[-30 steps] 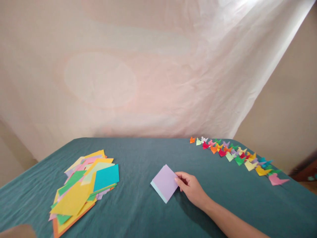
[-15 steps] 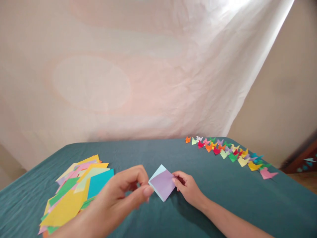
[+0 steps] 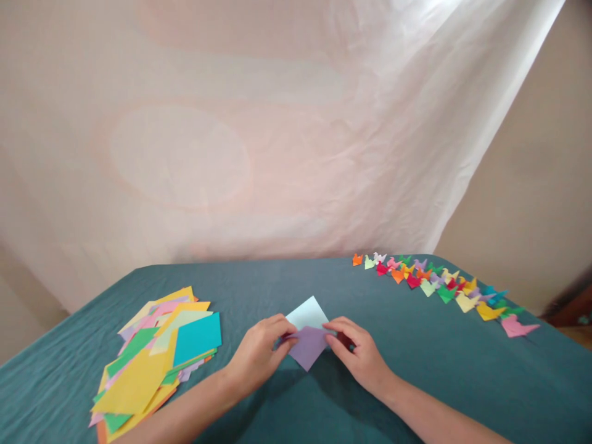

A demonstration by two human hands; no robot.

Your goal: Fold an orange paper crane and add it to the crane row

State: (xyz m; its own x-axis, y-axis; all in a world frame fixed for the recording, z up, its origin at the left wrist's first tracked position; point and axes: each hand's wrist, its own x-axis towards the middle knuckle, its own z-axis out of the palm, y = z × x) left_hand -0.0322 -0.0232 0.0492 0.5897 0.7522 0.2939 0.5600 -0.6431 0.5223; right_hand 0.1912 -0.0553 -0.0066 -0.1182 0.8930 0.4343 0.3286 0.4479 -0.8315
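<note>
A small folded sheet of origami paper (image 3: 308, 351), lilac in front with a pale blue flap standing up behind, is held over the middle of the table. My left hand (image 3: 263, 346) pinches its left corner between thumb and fingertips. At the opposite corner my right hand (image 3: 355, 351) pinches it the same way. The lilac part hangs as a point below the fingers, and the pale blue part rises to a peak above them. Fingertips cover both side corners.
A loose pile of coloured paper sheets (image 3: 143, 370) lies on the left. Rows of small folded paper birds (image 3: 444, 287) stand along the right side. A dark green cloth (image 3: 259, 287) covers the table, and a pale curtain (image 3: 277, 154) hangs behind it.
My left hand has moved from beside the paper onto its left corner. More of the pale blue shows at the top, and the lilac now forms a lower point.
</note>
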